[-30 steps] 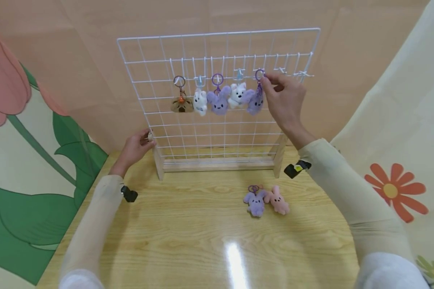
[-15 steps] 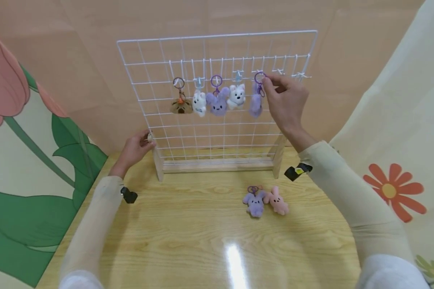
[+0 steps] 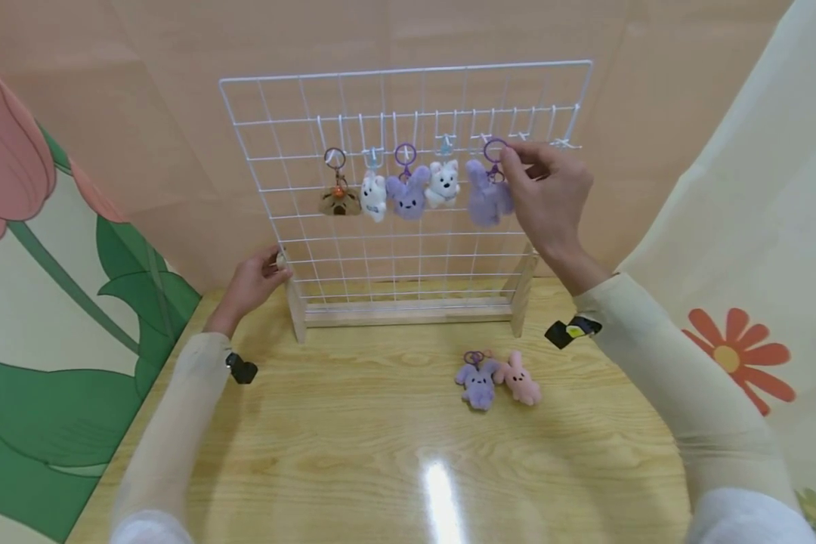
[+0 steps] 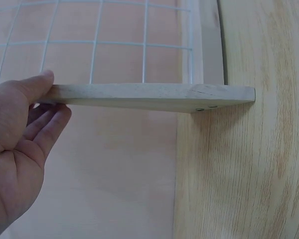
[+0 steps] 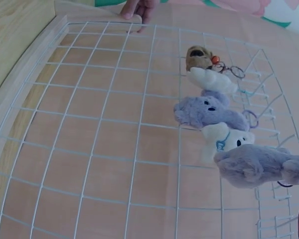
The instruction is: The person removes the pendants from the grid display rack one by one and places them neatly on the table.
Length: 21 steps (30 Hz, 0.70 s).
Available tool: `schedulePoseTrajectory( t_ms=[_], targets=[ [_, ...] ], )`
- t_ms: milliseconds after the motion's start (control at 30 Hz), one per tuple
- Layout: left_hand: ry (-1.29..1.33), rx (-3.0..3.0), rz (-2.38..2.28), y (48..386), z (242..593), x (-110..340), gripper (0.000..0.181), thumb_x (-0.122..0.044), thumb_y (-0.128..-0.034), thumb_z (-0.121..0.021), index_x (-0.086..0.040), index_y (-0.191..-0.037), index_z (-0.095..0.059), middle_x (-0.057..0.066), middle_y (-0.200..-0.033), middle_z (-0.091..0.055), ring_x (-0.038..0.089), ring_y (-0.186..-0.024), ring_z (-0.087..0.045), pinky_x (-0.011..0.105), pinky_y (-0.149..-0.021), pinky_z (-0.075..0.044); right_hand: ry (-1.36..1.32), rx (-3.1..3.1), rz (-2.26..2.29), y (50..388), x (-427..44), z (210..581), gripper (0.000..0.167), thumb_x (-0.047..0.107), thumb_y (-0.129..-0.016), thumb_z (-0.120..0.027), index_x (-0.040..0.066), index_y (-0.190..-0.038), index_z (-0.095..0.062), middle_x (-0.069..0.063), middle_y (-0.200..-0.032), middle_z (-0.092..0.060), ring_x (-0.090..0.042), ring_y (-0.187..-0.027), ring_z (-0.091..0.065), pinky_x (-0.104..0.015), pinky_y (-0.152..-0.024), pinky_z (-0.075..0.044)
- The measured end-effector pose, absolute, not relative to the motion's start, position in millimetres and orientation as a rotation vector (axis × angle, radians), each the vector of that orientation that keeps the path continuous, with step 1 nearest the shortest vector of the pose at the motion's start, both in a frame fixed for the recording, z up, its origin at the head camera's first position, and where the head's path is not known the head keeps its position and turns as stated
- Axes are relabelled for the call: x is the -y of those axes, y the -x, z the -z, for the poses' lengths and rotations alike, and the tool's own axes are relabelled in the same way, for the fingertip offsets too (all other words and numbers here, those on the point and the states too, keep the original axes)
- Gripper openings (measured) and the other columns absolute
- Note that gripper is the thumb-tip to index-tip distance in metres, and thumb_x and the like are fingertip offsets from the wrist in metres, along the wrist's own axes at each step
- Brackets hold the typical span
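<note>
My right hand [image 3: 554, 193] pinches the purple ring of a purple plush bunny keychain [image 3: 488, 198] in front of the white wire grid rack [image 3: 408, 313]. The bunny dangles with its back outward. Its ring is beside a hook; contact is unclear. In the right wrist view, that bunny [image 5: 254, 167] lies across the nearest white plush. My left hand [image 3: 255, 279] grips the rack's wooden side leg [image 4: 149, 92], thumb on one face and fingers behind. Hanging leftward are a white dog keychain [image 3: 443, 183], a purple bunny, another white plush and a brown plush [image 3: 340, 202].
On the wooden table [image 3: 340, 438], before the rack's right foot, lie another purple bunny keychain [image 3: 478, 384] and a pink one [image 3: 519, 380], side by side. Bare white hooks [image 3: 564, 143] stick out at the grid's right end. A peach backdrop [image 3: 177, 38] stands behind.
My right hand has shifted slightly right with the purple bunny keychain, which has swung round from face to back and away from the white dog. My left hand stays on the leg.
</note>
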<state>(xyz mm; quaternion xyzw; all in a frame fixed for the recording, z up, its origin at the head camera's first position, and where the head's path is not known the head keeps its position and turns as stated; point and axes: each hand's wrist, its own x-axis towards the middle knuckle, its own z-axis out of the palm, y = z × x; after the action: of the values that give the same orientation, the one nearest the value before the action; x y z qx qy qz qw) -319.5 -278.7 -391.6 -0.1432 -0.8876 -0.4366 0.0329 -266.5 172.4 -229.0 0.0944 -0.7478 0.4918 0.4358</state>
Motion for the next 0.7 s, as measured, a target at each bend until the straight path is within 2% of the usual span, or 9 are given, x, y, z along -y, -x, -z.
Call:
schedulePoseTrajectory(
  t_ms=[167,533,700],
  targets=[
    [0.441,2.727,1.346,319,391,279,0.064,-0.014,-0.1043,-0.061,0.009,-0.156,-0.031,0.034,-0.152,-0.042,0.047,-0.136,-0.049,0.051,-0.109,-0.049,-0.268,1.852,-1.213,260,-176,233,0.016,0.016,-0.093,-0.075,0.002,-0.098,-0.081,-0.010,-0.091,-0.078,-0.002,-0.058,-0.058,-0.011,-0.054,-0.049],
    [0.444,2.729,1.340,320,394,279,0.064,-0.015,-0.1044,-0.061,0.009,-0.156,-0.031,0.034,-0.151,-0.043,0.047,-0.136,-0.049,0.052,-0.109,-0.049,-0.361,1.907,-1.143,247,-180,250,0.014,0.011,-0.093,-0.073,0.000,-0.095,-0.081,-0.018,-0.087,-0.077,0.000,-0.061,-0.060,-0.010,-0.057,-0.049],
    [0.438,2.731,1.352,320,393,279,0.065,-0.016,-0.1046,-0.061,0.008,-0.156,-0.030,0.034,-0.152,-0.042,0.047,-0.137,-0.049,0.052,-0.109,-0.049,-0.398,1.957,-1.133,240,-180,258,0.014,0.017,-0.094,-0.074,0.005,-0.096,-0.083,-0.013,-0.084,-0.078,-0.001,-0.061,-0.061,-0.012,-0.055,-0.050]
  ],
)
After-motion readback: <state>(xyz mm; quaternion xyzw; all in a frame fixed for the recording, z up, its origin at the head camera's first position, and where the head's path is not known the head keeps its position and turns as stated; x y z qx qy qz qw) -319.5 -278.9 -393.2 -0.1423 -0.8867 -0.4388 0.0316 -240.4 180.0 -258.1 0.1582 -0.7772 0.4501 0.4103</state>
